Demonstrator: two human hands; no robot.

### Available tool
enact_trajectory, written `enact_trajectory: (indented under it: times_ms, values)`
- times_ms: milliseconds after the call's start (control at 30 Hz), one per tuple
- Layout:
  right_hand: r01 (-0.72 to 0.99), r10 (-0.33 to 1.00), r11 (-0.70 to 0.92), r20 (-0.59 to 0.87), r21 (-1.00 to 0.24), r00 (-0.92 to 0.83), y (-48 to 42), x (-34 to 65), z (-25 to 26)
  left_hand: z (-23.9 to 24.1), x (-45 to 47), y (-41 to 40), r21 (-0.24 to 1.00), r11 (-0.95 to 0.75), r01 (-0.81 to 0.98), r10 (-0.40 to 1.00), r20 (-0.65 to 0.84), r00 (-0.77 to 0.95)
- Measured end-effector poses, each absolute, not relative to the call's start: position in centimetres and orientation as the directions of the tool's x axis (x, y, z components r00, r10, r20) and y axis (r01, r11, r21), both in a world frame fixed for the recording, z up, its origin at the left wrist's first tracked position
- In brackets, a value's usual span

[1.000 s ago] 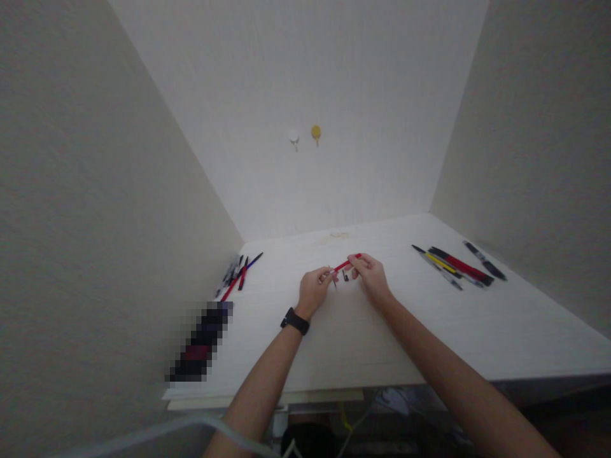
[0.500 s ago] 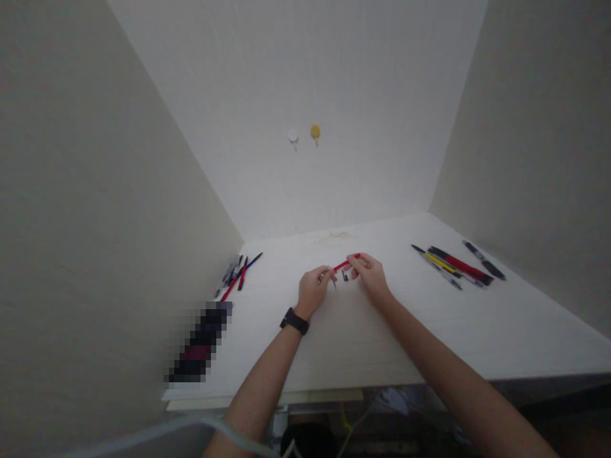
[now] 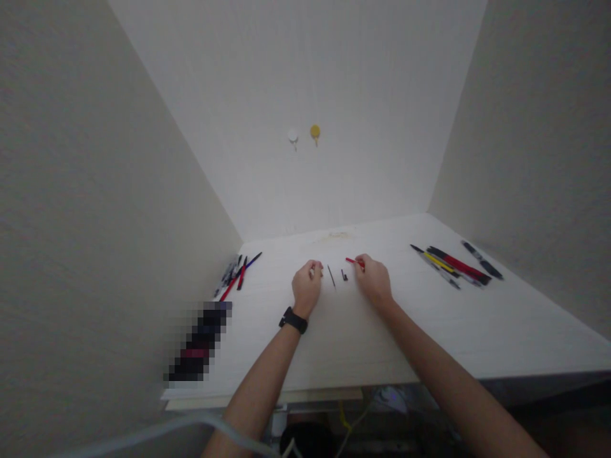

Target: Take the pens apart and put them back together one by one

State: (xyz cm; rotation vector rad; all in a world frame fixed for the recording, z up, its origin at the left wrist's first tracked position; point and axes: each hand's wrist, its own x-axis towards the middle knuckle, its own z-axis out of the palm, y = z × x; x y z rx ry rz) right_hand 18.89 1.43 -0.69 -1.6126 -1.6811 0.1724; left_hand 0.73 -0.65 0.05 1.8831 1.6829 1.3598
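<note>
Holds slim red barrel (image 3: 351, 260) pinched in right hand (image 3: 375, 280) over tabletop (image 3: 353, 343), curls left hand (image 3: 306, 287) nearly closed with any grip impossible to confirm, and shows thin dark rod (image 3: 331, 277) and small black piece (image 3: 344, 277) lying between both.

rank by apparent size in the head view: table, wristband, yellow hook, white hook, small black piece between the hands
1. Table
2. Black wristband
3. Yellow hook and white hook: too alike to rank
4. Small black piece
</note>
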Motion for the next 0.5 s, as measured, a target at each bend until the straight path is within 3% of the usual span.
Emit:
enact_trajectory:
  times_ms: [100,167,500]
  values:
    - [0.925,0.913,0.130,0.407,-0.357,0.029,1.23,19.00,-0.68,0.11,0.71,-0.67,0.737,-0.280,0.615,0.878,0.456,-0.146]
    - [0.949,0.925,0.104,0.380,-0.298,0.018,1.22,19.06,-0.66,0.12,0.73,-0.70,0.739,-0.281,0.613,0.875,0.459,-0.152]
    - [0.947,0.952,0.050,0.302,-0.317,0.051,1.00,18.91,-0.58,0.18,0.87,-0.66,0.739,-0.313,0.596,0.864,0.482,-0.145]
